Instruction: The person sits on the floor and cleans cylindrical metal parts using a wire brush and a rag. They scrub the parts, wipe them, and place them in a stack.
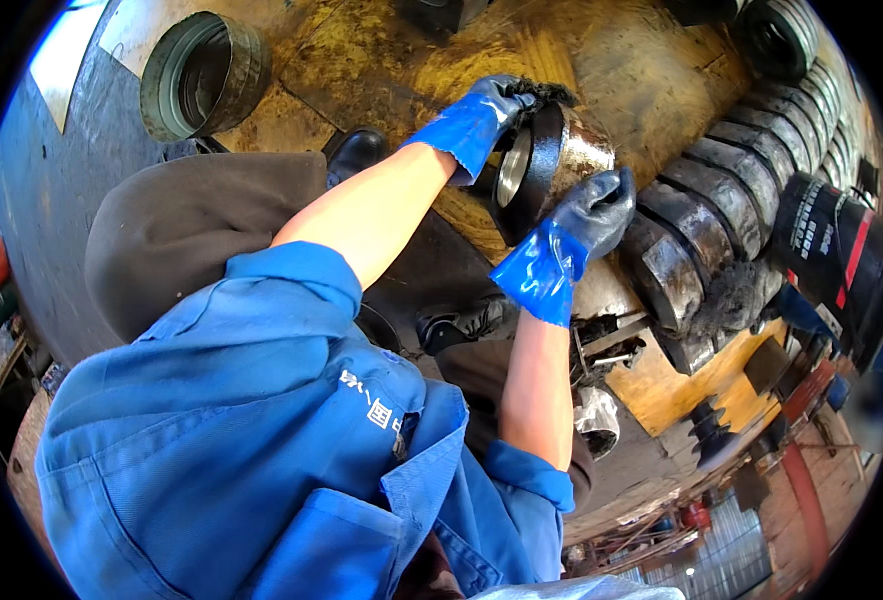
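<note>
A thick cylindrical metal part [531,165], dark and shiny as if oily, lies tilted before me with its round opening toward the left. My left hand [493,108], in a blue rubber glove with a dark, stained palm, is closed on a wad of black fibrous material [547,93] at the part's upper edge. On the near right side of the part is my right hand [598,215], gloved the same way, its fingers curled at the rim. The part and the glove hide some of the fingertips.
A row of similar heavy metal rings [706,190] runs along the right. Another dark fibrous wad [736,297] rests against them, beside a black bucket [829,250] with a red stripe. An open, shallow metal drum [204,75] stands far left on the oily yellow floor [421,210].
</note>
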